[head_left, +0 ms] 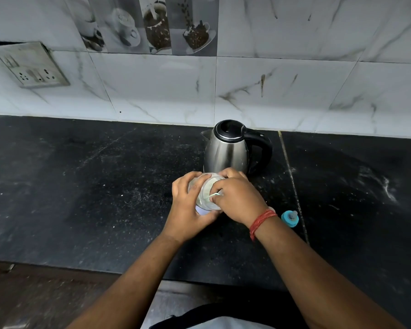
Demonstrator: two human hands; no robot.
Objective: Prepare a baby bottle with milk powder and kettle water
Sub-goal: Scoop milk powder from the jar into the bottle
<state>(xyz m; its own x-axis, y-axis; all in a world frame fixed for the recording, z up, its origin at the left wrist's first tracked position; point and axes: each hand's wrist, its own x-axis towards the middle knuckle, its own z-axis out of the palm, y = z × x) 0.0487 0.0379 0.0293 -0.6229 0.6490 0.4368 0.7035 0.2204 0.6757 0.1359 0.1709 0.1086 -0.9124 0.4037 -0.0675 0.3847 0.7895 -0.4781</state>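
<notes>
A clear jar of pale milk powder (207,188) is tilted over the black counter (93,186), in front of the kettle. My left hand (188,205) is wrapped around its left side. My right hand (237,198) covers the jar's mouth and pinches a thin pale-green scoop handle (213,194) that reaches into the jar. The steel kettle (228,150) with black lid and handle stands upright just behind my hands, lid closed. A teal bottle ring with its teat (290,218) sits on the counter right of my right wrist. The bottle body is hidden.
The marble-tiled wall (294,91) runs close behind the kettle. A switch and socket plate (31,67) is on the wall at far left. A seam (292,186) crosses the counter right of the kettle. The counter's front edge (105,269) is near my forearms.
</notes>
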